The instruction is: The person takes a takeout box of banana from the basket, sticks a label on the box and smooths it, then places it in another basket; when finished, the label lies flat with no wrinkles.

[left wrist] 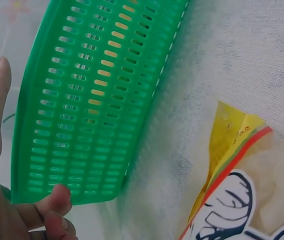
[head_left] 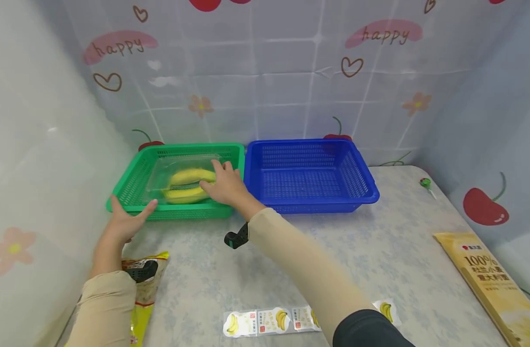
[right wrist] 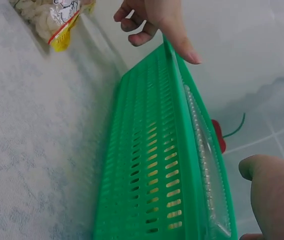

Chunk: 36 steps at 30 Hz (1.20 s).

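In the head view a green basket (head_left: 204,210) holds a clear plastic box (head_left: 161,168) with two bananas (head_left: 184,195) showing in it. My right hand (head_left: 228,185) is over the basket's right part, fingers spread at the box's right end; whether it touches the box cannot be told. My left hand (head_left: 124,222) is at the basket's front left corner, thumb and fingers apart. The left wrist view shows that hand (left wrist: 12,165) beside the green basket wall (left wrist: 82,100). In the right wrist view the box (right wrist: 209,165) lies inside the rim, with my right hand (right wrist: 277,195) beyond it.
A blue basket (head_left: 312,208) stands right of the green one. A yellow bag (head_left: 150,289) lies by my left forearm, banana stickers (head_left: 265,322) at the front edge. On the right are a green lollipop (head_left: 425,183) and a yellow package (head_left: 486,279). A patterned curtain (head_left: 282,86) hangs behind.
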Motion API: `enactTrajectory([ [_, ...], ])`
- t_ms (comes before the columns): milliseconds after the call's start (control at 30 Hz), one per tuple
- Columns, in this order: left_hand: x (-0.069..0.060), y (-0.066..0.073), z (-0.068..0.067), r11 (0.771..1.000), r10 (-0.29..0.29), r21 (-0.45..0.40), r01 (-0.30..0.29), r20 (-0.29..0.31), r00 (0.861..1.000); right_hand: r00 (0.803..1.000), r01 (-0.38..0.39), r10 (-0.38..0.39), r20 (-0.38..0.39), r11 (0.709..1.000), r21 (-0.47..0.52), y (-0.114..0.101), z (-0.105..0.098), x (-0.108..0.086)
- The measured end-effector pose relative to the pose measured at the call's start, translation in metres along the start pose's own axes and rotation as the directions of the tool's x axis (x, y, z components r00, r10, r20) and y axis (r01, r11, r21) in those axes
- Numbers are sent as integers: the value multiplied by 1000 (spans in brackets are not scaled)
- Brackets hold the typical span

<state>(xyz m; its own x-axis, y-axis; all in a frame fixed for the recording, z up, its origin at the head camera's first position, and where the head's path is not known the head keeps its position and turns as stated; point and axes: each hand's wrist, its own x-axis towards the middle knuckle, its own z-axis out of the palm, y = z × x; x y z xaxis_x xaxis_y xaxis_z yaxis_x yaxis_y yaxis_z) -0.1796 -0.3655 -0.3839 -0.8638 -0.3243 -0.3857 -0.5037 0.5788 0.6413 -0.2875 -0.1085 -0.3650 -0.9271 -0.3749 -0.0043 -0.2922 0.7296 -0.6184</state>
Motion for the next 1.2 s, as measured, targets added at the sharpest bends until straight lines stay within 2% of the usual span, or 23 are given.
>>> enactTrajectory([
  [333,4,-7,-3,1000,-22,11,22,-18,1000,992,-124,122,37,991,52,-13,19,9],
  [467,6,-10,-4,999,-33,-14,33,-19,999,985,-170,168,34,985,37,-17,25,13],
  [667,8,-10,-3,998,-28,-51,27,-14,1000,972,-231,226,60,968,101,-15,27,17],
  [1200,13,-14,-4,997,-42,-70,40,-31,999,965,-249,230,123,955,164,-14,25,24],
])
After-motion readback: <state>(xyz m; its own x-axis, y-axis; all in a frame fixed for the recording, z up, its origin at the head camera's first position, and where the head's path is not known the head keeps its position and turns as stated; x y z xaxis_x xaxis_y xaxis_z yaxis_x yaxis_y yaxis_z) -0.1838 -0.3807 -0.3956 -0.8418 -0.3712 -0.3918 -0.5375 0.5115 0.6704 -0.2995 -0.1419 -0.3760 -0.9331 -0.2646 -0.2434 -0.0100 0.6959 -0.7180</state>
